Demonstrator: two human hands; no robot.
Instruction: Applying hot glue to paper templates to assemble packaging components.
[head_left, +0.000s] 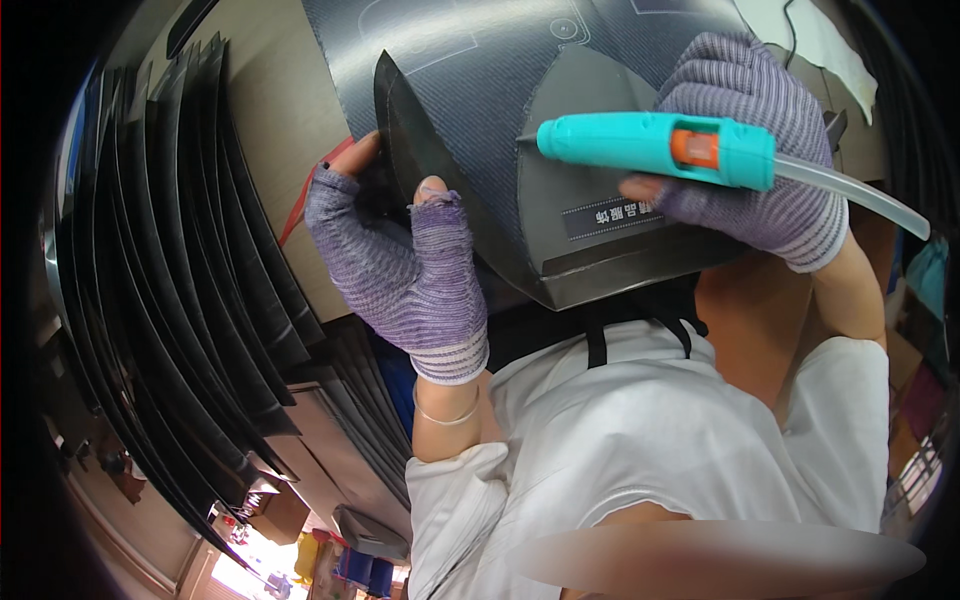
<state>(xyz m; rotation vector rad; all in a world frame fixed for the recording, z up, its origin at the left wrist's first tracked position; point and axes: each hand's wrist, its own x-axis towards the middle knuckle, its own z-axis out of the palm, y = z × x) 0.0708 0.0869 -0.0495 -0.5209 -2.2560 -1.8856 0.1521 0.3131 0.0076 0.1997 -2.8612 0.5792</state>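
A dark grey folded panel (pixel 590 225) with a raised black flap (pixel 420 140) lies in front of me, tapering to a rounded point at its far end. My left hand (pixel 400 250), in a purple striped glove with bare fingertips, grips the flap, its thumb on the near face and a finger behind. In my right hand (pixel 750 150), gloved alike, is a turquoise hot glue pen (pixel 610 140) with an orange switch. Its dark nozzle points left above the panel, and a translucent glue stick (pixel 860 190) sticks out of its rear. My right fingers are partly hidden behind the pen.
Many long black curved strips (pixel 170 230) are stacked along the left. Beneath the panel lies a dark blue patterned sheet (pixel 480 80) on a beige table (pixel 280 90). At the far right are a white cloth (pixel 850 60) and a thin black cord. A red strip (pixel 305 205) shows behind my left hand.
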